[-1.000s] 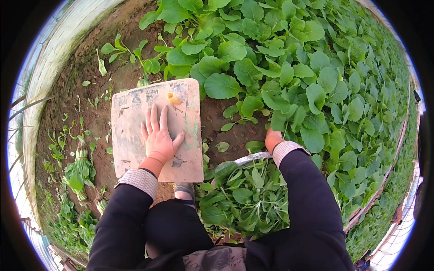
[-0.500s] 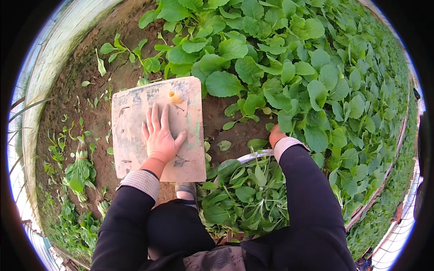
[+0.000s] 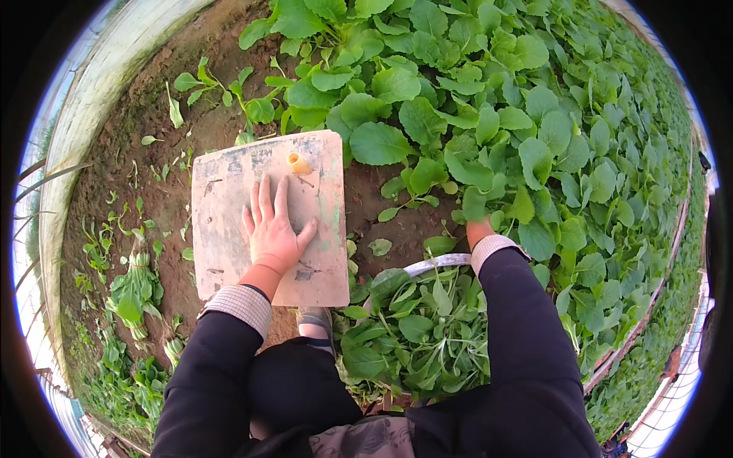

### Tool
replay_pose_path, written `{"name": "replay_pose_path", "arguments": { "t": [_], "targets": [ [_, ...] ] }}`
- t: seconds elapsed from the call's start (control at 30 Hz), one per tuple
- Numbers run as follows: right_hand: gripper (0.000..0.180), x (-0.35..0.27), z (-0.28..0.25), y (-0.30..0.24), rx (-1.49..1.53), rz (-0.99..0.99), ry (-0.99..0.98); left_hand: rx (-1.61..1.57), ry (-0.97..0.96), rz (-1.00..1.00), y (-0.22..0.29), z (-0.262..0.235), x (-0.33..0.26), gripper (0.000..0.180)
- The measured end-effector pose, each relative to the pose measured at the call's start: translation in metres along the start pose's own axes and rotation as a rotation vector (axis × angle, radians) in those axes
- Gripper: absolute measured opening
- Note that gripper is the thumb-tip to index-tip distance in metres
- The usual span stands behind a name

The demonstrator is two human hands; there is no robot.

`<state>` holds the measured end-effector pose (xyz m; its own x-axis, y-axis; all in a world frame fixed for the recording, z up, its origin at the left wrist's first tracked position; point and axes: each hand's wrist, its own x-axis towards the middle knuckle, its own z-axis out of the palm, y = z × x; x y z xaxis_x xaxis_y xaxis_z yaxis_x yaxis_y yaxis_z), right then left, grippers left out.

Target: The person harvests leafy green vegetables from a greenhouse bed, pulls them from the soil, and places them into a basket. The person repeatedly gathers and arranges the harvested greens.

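My left hand (image 3: 276, 235) lies flat with spread fingers on a worn, pale square board (image 3: 217, 256). Near its fingertips a small orange-yellow tube-like piece (image 3: 298, 162) sits on the board. My right hand (image 3: 479, 230) reaches in among low leafy green plants (image 3: 534, 164); leaves cover its fingers, so what they grip, if anything, is hidden. Just below that wrist curves the white rim of a round container (image 3: 436, 264), filled with picked leafy greens (image 3: 416, 328).
Brown soil (image 3: 179, 172) with scattered leaves stretches along the left. Tied bundles of greens (image 3: 136, 294) lie there. Dense plants fill the right and far side. A pale sheet wall (image 3: 88, 114) bounds the left, and my shoe (image 3: 314, 319) stands below the board.
My right hand has shifted slightly right and deeper under the leaves, which have moved around it. My left hand stays flat on the board.
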<state>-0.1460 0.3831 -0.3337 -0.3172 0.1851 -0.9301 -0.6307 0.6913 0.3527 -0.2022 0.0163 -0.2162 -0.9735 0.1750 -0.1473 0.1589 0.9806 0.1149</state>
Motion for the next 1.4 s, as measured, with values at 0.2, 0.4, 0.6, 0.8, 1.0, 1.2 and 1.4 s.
{"name": "replay_pose_path", "arguments": {
  "t": [0.2,0.4,0.6,0.8,1.0,1.2,1.4],
  "targets": [
    [0.043,0.004,0.002,0.005,0.029,0.022,0.022,-0.009,0.005,0.009,0.0,0.0,0.001,0.09],
    [0.042,0.007,0.016,-0.004,0.046,0.06,0.143,-0.013,0.01,0.007,0.0,0.0,0.001,0.09],
    [0.041,-0.004,0.032,-0.014,0.163,0.137,0.451,0.003,0.03,0.007,0.0,0.002,0.0,0.088],
    [0.046,-0.016,0.011,0.005,0.167,-0.046,-0.048,0.015,0.063,0.026,0.003,0.002,0.001,0.083],
    [0.038,-0.051,0.021,0.019,0.325,0.049,0.14,0.01,0.052,0.011,0.0,0.002,-0.001,0.085],
    [0.026,-0.111,0.061,0.066,0.654,0.233,0.356,0.002,0.055,0.005,0.003,0.005,-0.002,0.083],
    [0.027,-0.263,0.106,0.045,1.382,0.176,0.934,-0.064,-0.07,-0.023,-0.006,-0.01,-0.007,0.088]
  ]
}}
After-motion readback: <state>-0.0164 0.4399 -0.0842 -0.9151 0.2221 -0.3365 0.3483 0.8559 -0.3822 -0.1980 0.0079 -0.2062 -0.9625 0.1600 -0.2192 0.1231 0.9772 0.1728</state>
